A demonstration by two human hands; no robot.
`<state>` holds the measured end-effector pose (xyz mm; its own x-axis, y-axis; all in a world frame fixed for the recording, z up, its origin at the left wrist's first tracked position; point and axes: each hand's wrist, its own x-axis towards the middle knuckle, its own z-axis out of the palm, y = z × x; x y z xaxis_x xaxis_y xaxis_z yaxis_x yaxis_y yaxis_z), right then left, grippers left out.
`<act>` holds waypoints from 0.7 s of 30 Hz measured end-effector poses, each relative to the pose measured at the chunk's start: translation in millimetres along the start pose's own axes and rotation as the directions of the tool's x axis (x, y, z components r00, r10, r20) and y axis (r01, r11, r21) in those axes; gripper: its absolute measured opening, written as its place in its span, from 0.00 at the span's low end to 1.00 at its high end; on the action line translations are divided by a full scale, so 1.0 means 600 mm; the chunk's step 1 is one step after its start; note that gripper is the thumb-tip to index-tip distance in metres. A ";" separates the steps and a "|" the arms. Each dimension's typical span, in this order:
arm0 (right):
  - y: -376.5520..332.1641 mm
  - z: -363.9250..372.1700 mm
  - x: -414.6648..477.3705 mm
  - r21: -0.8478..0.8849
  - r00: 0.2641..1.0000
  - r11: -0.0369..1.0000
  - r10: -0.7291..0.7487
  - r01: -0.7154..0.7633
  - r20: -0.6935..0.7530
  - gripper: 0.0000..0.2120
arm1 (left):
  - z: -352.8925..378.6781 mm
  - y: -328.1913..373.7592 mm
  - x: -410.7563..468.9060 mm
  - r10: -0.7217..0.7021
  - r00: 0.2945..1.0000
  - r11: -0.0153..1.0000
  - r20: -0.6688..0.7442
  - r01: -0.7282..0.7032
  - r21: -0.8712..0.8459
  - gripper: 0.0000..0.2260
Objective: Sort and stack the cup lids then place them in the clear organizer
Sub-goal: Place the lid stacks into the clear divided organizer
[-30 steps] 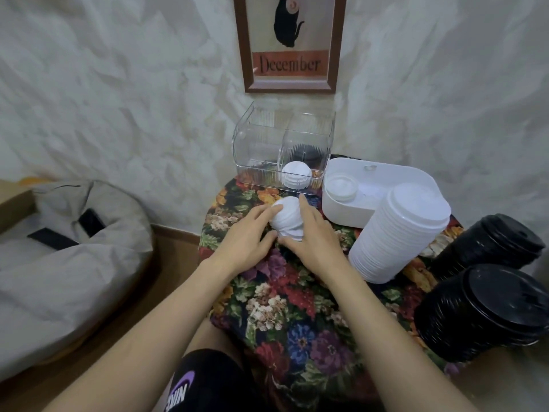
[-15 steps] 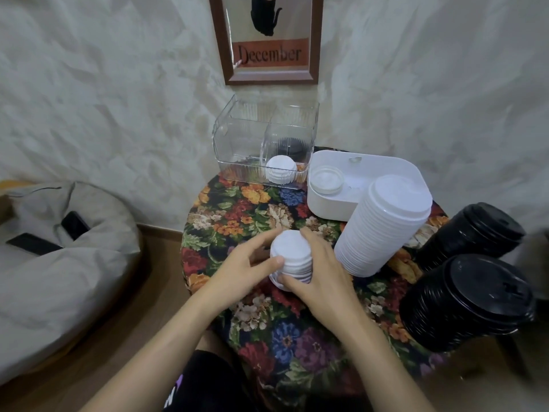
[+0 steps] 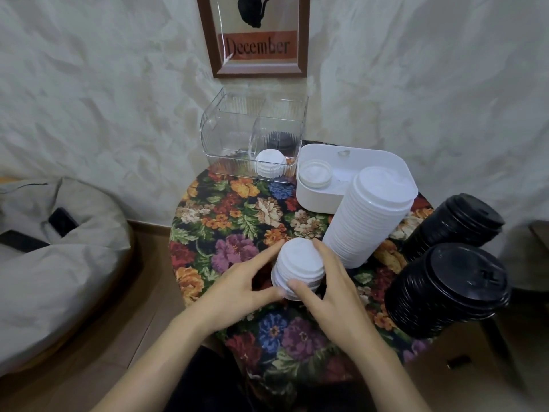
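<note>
A short stack of small white lids (image 3: 300, 267) stands on the floral tablecloth (image 3: 237, 221). My left hand (image 3: 240, 285) and my right hand (image 3: 332, 288) hold it from either side, fingers and thumbs round its edge. The clear organizer (image 3: 231, 135) stands at the back by the wall; its right compartment holds a small white lid stack (image 3: 270, 163) in front and dark lids (image 3: 280, 139) behind. A tall leaning stack of large white lids (image 3: 368, 221) stands right of my hands.
A white tray (image 3: 315, 197) with one lid (image 3: 315, 172) in it sits behind the tall stack. Two stacks of black lids (image 3: 445, 289) (image 3: 454, 223) lie at the right table edge. A grey beanbag (image 3: 53, 248) with a phone fills the floor at left.
Both hands have pulled the small white stack back from near the organizer toward me and set it upright. The camera has tipped down a little.
</note>
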<state>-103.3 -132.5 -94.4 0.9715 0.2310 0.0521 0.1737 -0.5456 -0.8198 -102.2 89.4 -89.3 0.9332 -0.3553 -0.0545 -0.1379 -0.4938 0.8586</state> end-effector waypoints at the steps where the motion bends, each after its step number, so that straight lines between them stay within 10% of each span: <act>1: 0.001 -0.001 0.000 0.007 1.000 1.000 0.002 -0.002 0.006 0.40 | 0.003 0.004 -0.001 -0.005 1.000 0.998 -0.024 0.006 0.057 0.35; 14: 0.015 0.010 -0.009 -0.077 0.995 0.992 -0.100 0.099 0.000 0.36 | -0.023 0.000 0.034 0.019 1.000 0.997 -0.025 -0.017 0.077 0.28; 21: 0.014 0.016 -0.014 -0.136 0.994 0.985 -0.105 0.103 -0.010 0.36 | -0.048 0.045 0.165 0.033 0.949 0.992 -0.315 0.007 0.126 0.24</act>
<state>-111.2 -131.5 -107.1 0.9493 0.2794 0.1438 0.2933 -0.6235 -0.7247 -3.7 63.9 -56.9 0.9851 -0.1035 0.1376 -0.1722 -0.5921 0.7873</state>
